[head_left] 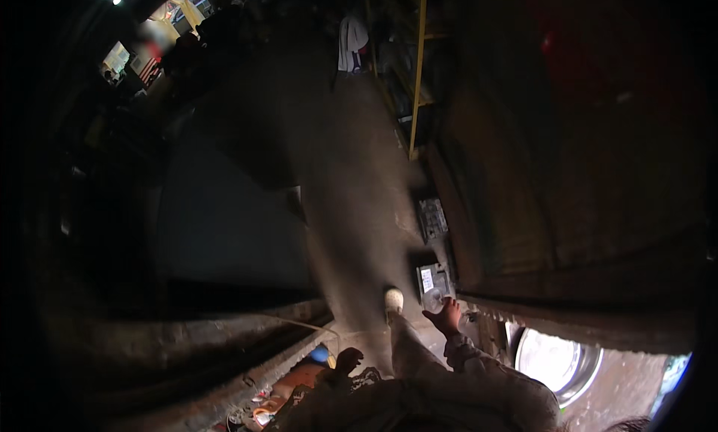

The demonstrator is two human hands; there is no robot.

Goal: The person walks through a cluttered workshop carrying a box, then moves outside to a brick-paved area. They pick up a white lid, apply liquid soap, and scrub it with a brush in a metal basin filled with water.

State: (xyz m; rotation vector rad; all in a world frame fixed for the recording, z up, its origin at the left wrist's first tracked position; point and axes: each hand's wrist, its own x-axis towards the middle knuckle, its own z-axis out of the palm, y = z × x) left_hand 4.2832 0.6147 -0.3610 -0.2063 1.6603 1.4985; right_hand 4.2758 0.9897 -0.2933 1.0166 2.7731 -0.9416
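My right hand (446, 317) reaches forward at the lower middle with its thumb and fingers apart, holding nothing. Just ahead of it on the floor sits a dark box shaped like a battery (434, 281), with a white label; I cannot tell whether my fingers touch it. Lower and to the left, my left hand (349, 362) hangs in shadow beside my body, fingers loosely curved and apart, with nothing visible in it. Between the two hands my leg stretches forward, ending in a pale shoe (394, 300).
A dim floor strip (344, 178) runs ahead between a large grey-blue surface (232, 215) and a dark wall-like side (516, 200). Another dark box (432, 219), a yellow frame (417, 73) and a white cloth (351, 43) line the right. Behind right lies a bright round metal rim (591, 372).
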